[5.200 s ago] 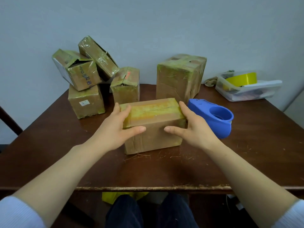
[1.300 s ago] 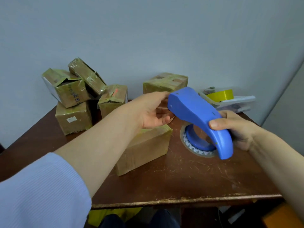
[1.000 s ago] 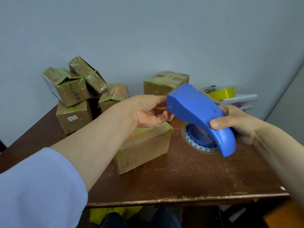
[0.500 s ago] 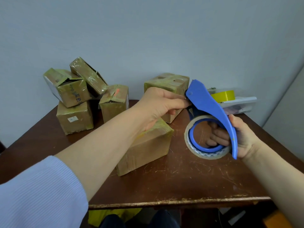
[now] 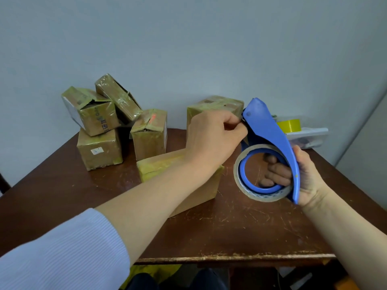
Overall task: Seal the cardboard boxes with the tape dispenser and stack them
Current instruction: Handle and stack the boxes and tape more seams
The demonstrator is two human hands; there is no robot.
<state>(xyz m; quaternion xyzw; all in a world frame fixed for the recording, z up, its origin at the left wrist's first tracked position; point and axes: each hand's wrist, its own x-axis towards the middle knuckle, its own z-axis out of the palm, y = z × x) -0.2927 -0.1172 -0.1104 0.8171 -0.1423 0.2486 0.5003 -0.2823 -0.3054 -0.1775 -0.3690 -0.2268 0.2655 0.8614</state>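
right hand [image 5: 301, 176]: I gripped the blue tape dispenser [image 5: 270, 130] by its handle, above the table [image 5: 240, 227] | left hand [image 5: 211, 139]: I pinched at its front tip (tape or plastic, couldn't tell) | cardboard box [image 5: 159, 166]: lay under my left forearm

The near box [image 5: 159, 166] sits in the middle of our table [image 5: 251, 227] — tape dispenser [image 5: 270, 132] to its right, box pile [image 5: 100, 126] behind on our left, tub [image 5: 307, 139] back right.

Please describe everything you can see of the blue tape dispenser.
The blue tape dispenser looks like plastic: a curved shell over a ring carrying a pale tape roll. It is held above the table, on edge, nose up. The right hand grips its shell through the ring; the left hand pinches at its nose.
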